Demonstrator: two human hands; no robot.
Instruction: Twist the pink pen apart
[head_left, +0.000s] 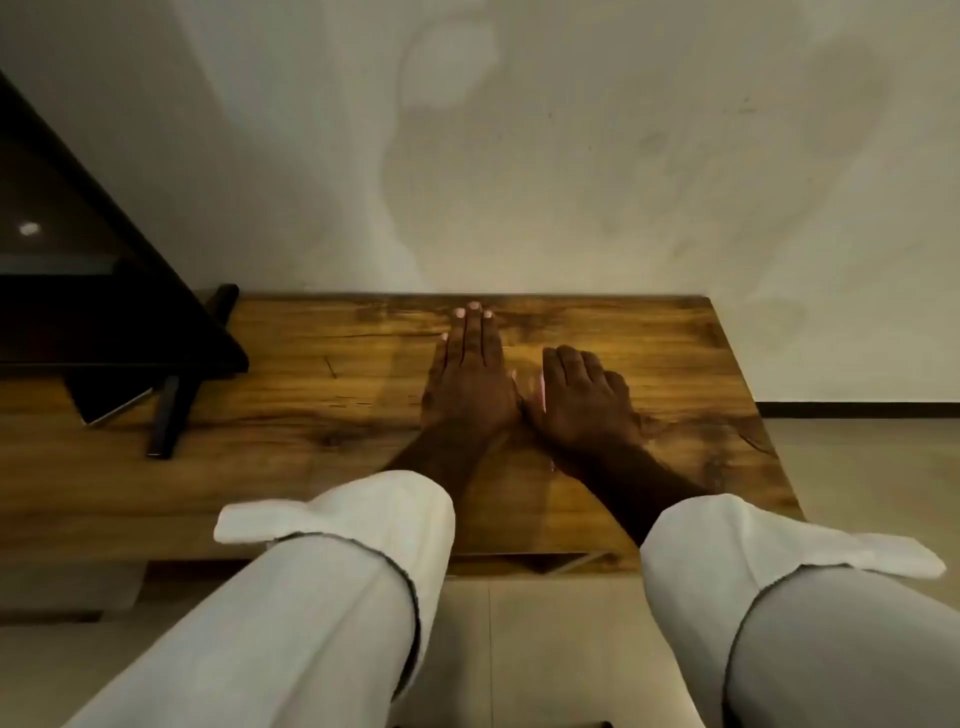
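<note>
My rolled-up white sleeves (363, 525) sit nearest, both forearms reaching out over the brown wood-grain tabletop (322, 374). My left hand (470, 384) lies flat, fingers straight and together, pressing the wood. My right hand (584, 402) rests just beside it, fingers curled downward; a thin pale pink strip (542, 392) shows at its thumb edge, between my two hands, though I cannot tell whether I grip it. If I shift carelessly, I judge that strip could slide away. Well to the left of my fingers stands a dark monitor foot (166, 415).
</note>
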